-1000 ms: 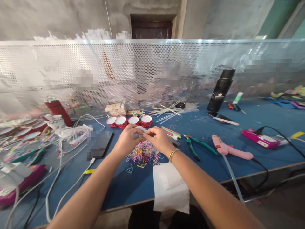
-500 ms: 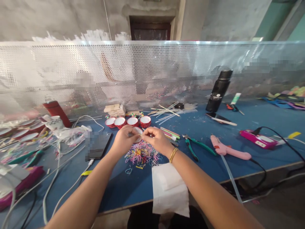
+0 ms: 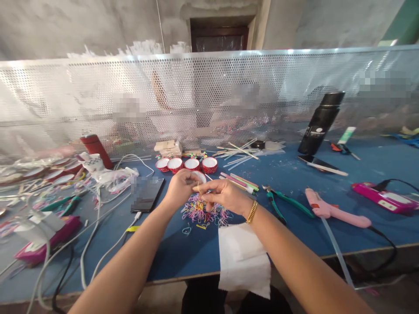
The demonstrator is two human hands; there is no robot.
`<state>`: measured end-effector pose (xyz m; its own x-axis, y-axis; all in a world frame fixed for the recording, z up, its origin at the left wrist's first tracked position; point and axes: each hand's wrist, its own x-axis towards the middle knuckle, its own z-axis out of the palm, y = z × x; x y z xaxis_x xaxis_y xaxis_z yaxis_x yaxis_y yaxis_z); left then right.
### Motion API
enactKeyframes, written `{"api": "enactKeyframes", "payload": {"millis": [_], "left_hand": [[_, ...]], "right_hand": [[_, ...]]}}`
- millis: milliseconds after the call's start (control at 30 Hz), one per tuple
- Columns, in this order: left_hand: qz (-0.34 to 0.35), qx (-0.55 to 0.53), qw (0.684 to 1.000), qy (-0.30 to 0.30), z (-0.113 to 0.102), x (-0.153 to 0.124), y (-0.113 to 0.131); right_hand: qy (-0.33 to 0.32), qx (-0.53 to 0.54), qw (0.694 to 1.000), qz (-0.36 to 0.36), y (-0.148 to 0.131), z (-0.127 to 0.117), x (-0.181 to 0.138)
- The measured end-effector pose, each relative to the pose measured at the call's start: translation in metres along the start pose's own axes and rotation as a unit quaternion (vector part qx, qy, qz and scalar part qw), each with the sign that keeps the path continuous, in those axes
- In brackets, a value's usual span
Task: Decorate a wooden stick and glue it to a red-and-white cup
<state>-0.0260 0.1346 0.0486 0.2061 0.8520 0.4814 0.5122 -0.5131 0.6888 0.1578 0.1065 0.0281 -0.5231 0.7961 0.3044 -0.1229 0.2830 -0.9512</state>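
Observation:
My left hand point(image 3: 181, 188) is closed in a pinch above the middle of the table, its thumb and fingertips meeting those of my right hand. My right hand point(image 3: 228, 197) pinches at the same spot, some of its fingers partly stretched out; what lies between the fingertips is too small to make out. Just below is a pile of thin, colourful string loops point(image 3: 200, 210), partly covered by my right hand. Right behind my fingers sits a red cup with a white inside point(image 3: 200, 176), half hidden. A row of several similar red cups point(image 3: 192, 165) stands behind it.
On the right lie green-handled pliers point(image 3: 291, 205), a pink glue gun point(image 3: 340, 213) and a magenta power strip point(image 3: 382, 197). A black bottle point(image 3: 321, 124) stands behind. To the left are a phone point(image 3: 149, 196) and white cables point(image 3: 90, 231). White paper point(image 3: 244, 261) hangs over the front edge.
The view has turned slightly left, so things sit further right. My right hand's fingers have loosened and stretched out a little, while both hands stay together above the loops.

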Motion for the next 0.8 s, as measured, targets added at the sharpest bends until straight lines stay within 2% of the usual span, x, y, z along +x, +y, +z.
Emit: {"api": "enactKeyframes", "payload": {"millis": [67, 167, 267, 367, 500, 800], "left_hand": [[-0.009, -0.033, 0.999, -0.027, -0.001, -0.001, 0.004], [-0.028, -0.089, 0.995, -0.042, -0.006, 0.000, 0.007], [-0.019, -0.134, 0.990, -0.035, -0.010, 0.003, 0.003], [-0.020, -0.164, 0.986, -0.020, -0.010, 0.004, -0.001], [-0.043, -0.225, 0.973, -0.027, -0.006, 0.003, -0.001], [-0.035, -0.256, 0.963, -0.082, -0.001, -0.001, 0.008]], "right_hand": [[0.037, -0.003, 0.999, -0.030, 0.000, -0.005, 0.001], [0.141, -0.027, 0.984, -0.110, 0.000, -0.017, 0.003], [0.208, -0.143, 0.954, -0.163, 0.001, -0.024, 0.003], [0.194, -0.281, 0.921, -0.188, 0.004, -0.021, 0.003], [0.171, -0.387, 0.889, -0.178, 0.004, -0.010, 0.001], [0.165, -0.440, 0.869, -0.153, 0.003, -0.005, -0.001]]}}
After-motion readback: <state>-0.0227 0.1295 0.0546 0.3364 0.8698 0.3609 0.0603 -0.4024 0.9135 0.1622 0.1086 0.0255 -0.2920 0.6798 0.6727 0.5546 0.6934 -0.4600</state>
